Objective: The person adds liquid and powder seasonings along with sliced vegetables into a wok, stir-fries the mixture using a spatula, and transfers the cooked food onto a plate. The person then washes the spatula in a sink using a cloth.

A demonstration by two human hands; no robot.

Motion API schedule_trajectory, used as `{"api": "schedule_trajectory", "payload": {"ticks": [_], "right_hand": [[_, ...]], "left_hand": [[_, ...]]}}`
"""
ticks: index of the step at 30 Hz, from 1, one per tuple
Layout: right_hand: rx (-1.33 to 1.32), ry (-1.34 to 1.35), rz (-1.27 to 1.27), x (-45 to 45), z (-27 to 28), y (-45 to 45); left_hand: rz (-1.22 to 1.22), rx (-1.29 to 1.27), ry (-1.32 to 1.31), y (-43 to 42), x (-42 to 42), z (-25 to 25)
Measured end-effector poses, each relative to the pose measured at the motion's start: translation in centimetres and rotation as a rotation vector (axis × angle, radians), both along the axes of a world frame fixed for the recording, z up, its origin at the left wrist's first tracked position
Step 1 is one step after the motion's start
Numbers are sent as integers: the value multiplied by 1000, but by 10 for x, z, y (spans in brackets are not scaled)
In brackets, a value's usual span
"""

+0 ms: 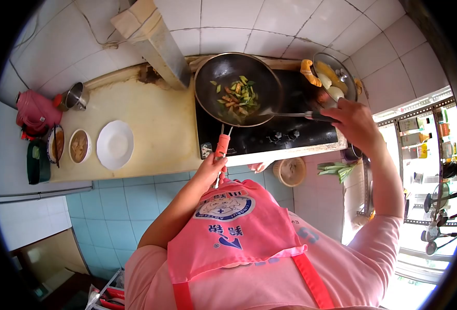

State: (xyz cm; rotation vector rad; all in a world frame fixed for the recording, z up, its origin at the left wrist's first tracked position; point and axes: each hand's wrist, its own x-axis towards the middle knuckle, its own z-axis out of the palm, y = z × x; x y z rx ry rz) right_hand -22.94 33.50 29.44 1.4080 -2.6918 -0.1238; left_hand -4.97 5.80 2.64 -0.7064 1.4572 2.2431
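My left hand [211,169] is closed around the pink-sleeved handle [221,146] of a dark wok [223,67], which sits over the left part of the black stove [238,142]. Inside the wok lie green vegetable pieces and brownish strips [238,97]. My right hand [353,120] grips the dark handle end of a metal spatula [295,114]; its blade rests in the wok at the right side of the food. Behind the right hand stands a pot with a glass lid [337,70], with an orange cloth [311,72] at its left edge.
Left on the counter [161,129] are a white plate [115,144], a bowl of pale food [79,146], a dish with chopsticks [56,143], a metal pot [75,96] and a pink appliance [38,113]. A range-hood post [161,51] rises behind. Below right are a basket [290,171] and green leaves [337,169].
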Motion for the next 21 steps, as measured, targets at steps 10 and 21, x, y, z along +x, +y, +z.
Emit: {"api": "schedule_trajectory", "payload": {"ticks": [10, 21], "right_hand": [[-12, 137, -11, -18, -3, 4], [-147, 3, -297, -42, -42, 5]], "left_hand": [[-2, -9, -5, 0, 0, -4], [-22, -6, -31, -2, 0, 0]]}}
